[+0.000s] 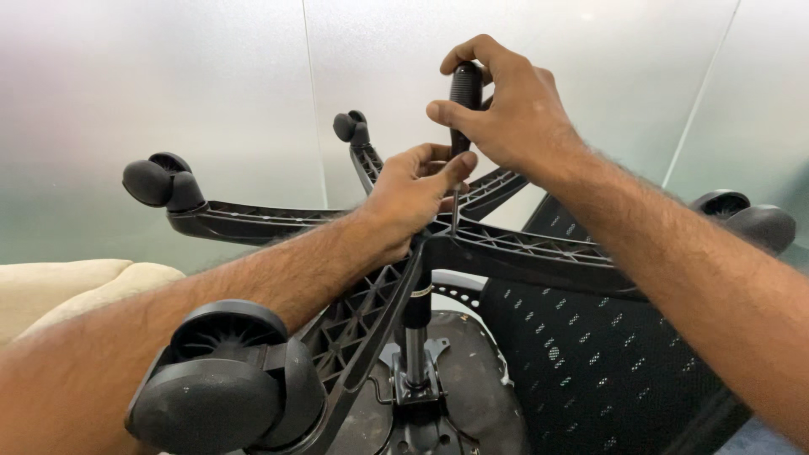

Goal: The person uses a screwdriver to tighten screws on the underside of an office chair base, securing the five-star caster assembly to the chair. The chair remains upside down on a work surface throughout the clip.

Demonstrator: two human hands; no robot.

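An upturned office chair fills the view: its five-armed black base [506, 248] spreads outward, casters [223, 383] at the arm ends, the gas column [415, 337] below and a dotted dark seat back [607, 354] to the right. A screwdriver [462, 109] stands nearly upright over the hub, tip down. The right hand [506, 109] grips its black handle; the left hand [413, 198] pinches the shaft beside the hub.
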